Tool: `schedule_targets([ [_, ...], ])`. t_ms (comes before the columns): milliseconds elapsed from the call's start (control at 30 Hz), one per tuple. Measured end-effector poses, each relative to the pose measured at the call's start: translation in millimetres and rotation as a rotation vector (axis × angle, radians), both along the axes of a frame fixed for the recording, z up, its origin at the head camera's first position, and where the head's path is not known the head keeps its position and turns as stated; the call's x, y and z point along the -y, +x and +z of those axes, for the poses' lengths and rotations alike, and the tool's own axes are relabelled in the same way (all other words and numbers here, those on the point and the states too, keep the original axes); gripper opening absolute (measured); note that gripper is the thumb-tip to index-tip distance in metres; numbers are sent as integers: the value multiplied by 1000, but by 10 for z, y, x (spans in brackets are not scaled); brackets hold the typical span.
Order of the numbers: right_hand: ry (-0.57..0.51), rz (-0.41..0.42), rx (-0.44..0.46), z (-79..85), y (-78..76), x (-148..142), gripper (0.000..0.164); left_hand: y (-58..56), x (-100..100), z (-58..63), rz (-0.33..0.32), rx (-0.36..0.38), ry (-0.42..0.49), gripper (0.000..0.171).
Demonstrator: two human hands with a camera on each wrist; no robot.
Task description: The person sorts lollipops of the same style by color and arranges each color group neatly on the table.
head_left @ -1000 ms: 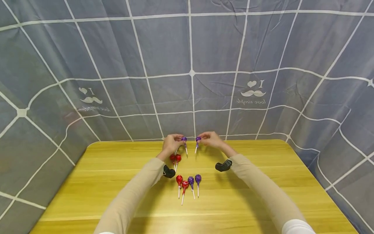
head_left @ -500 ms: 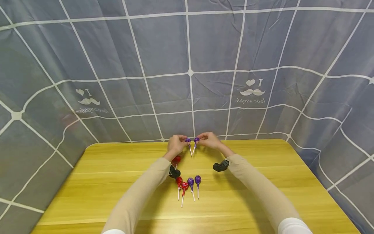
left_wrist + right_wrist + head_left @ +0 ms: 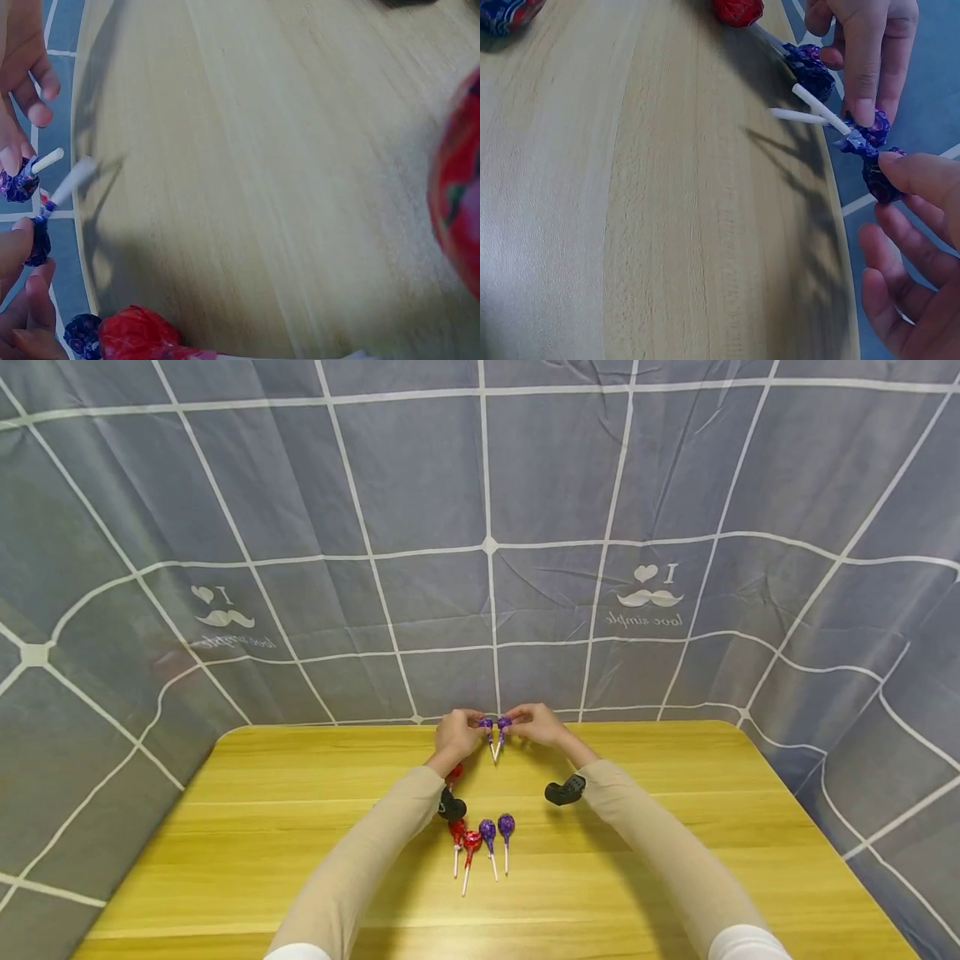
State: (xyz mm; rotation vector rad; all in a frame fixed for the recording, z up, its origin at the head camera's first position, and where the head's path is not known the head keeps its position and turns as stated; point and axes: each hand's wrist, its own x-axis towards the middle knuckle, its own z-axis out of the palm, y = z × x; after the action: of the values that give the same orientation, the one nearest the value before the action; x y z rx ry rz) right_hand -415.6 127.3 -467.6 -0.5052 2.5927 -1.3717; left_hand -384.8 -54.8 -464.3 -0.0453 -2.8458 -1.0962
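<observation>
Near the table's far edge, my left hand (image 3: 459, 733) pinches a purple-wrapped lollipop (image 3: 487, 725) by its head. My right hand (image 3: 538, 725) likewise pinches a second purple lollipop (image 3: 504, 725). The two heads sit side by side, their white sticks slanting down towards each other in a V in the head view. In the right wrist view the sticks cross. Beside my left hand, another purple lollipop (image 3: 810, 71) lies by the edge with a red lollipop (image 3: 739, 9) close to it. In the head view my left wrist partly hides a red lollipop (image 3: 455, 772).
Nearer on the wooden table (image 3: 637, 893), two red lollipops (image 3: 472, 841) and two purple lollipops (image 3: 506, 824) lie in a row, sticks towards me. Black wrist cameras (image 3: 564, 791) hang low over the tabletop. A grey gridded curtain (image 3: 420, 602) stands behind and around the table.
My left hand has moved right with its lollipop, closing the gap to the one in my right hand. My left forearm now covers more of the red lollipops.
</observation>
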Motion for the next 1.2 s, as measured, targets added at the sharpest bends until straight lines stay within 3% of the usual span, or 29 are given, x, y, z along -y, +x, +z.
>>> schedule_targets([
  [267, -43, 45, 3, -91, -58, -56, 34, -5, -44, -34, -5, -20, -65, 26],
  [433, 7, 9, 42, -72, -36, -14, 35, -14, -71, -43, 7, -40, -98, 26],
  [700, 27, 13, 45, -51, 5, 10, 33, -30, -83, -80, 28, -28, -104, 25],
  [967, 51, 13, 40, -154, -19, 13, 30, -19, -98, -134, -9, -3, -82, 25],
  [1200, 50, 34, 10, -157, -65, 34, 27, -72, -112, -98, -2, -21, -137, 26],
])
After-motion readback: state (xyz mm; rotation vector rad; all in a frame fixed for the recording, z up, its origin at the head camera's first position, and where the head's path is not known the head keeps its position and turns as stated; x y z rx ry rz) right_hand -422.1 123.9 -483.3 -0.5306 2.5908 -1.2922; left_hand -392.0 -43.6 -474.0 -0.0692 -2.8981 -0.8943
